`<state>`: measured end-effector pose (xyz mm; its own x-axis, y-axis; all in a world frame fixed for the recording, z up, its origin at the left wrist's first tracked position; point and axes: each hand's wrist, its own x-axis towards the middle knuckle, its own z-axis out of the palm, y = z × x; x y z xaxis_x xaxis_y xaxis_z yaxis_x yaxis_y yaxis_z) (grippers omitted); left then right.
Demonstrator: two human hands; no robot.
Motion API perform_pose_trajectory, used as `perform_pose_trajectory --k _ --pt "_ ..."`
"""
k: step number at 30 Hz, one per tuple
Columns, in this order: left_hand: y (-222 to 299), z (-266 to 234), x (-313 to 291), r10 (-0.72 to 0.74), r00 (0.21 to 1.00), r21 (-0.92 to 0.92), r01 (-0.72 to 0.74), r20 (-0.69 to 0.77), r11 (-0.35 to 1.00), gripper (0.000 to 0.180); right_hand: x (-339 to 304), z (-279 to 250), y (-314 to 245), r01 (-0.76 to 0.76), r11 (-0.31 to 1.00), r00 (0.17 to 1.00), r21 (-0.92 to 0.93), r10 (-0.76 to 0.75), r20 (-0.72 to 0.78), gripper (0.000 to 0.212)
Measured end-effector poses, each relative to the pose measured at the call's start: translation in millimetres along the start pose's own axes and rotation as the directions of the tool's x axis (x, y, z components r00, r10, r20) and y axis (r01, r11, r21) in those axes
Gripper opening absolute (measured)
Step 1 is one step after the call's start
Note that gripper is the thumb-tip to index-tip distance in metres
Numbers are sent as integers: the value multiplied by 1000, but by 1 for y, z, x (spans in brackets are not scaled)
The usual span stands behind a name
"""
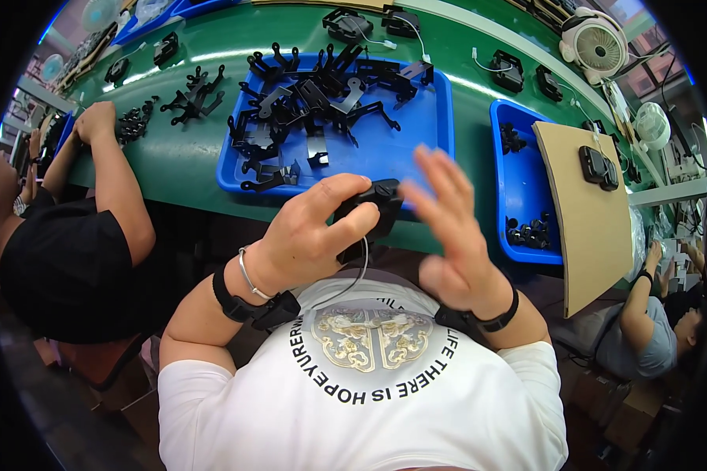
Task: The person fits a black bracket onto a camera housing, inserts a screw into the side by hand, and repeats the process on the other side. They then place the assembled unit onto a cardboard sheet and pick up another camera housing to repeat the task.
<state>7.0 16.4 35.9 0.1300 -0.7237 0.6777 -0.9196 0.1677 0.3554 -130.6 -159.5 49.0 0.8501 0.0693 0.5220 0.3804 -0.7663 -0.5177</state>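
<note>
My left hand (310,228) is closed around a black boxy device (383,212) with a thin white cable (364,263) hanging from it. I hold it in front of my chest, at the near edge of the green table. Beside it, on the right, my right hand (457,231) is raised with its fingers stretched out, slightly blurred, and nothing shows in it. Just beyond both hands lies a blue tray (416,153) heaped with black metal brackets (310,98). The lower part of the device is partly hidden by my left fingers.
A second blue tray (524,250) with small black parts stands right, partly under a cardboard sheet (577,228) bearing a black device (597,167). More cabled devices (507,71) lie along the far side. Loose brackets (196,96) lie left, near a co-worker's arm (122,180). A fan (595,45) stands far right.
</note>
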Motion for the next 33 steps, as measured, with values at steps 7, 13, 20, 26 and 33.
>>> perform_pose_trajectory --k 7,13,20,26,33 --pt "0 3 0 0 1000 -25 0 16 1000 42 -1 2 -1 -94 994 995 -59 95 15 57" --pt "3 4 0 -11 1000 -33 12 21 999 43 -5 5 -12 -25 990 995 138 12 97 56" --pt "0 6 0 25 1000 -30 -24 18 999 43 -8 10 1 -78 982 996 172 70 53 67" --pt "0 4 2 12 999 -34 -11 38 999 46 -9 4 -1 -64 997 996 -50 67 59 65" --pt "-1 -8 9 -101 976 -414 175 194 893 64 -6 -5 2 -273 670 921 691 389 -14 45"
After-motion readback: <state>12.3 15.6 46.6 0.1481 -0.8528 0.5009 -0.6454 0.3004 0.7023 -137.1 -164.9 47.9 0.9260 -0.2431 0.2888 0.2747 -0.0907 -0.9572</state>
